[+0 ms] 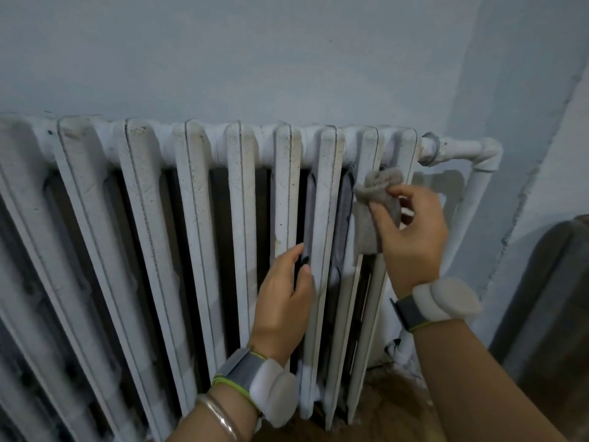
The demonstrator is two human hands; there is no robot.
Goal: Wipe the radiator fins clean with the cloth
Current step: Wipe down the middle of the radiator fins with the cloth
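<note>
A white cast-iron radiator with several speckled, dusty fins spans the wall. My right hand pinches a grey cloth and presses it against the upper part of the second fin from the right end. My left hand rests on a fin further left, its fingers curled into the dark gap beside that fin; the fingertips are partly hidden in the gap. Both wrists wear grey bands with white pods.
A white pipe leaves the radiator's top right and bends down along the pale blue wall. A dark grey object stands at the right edge. Brown floor shows below the radiator.
</note>
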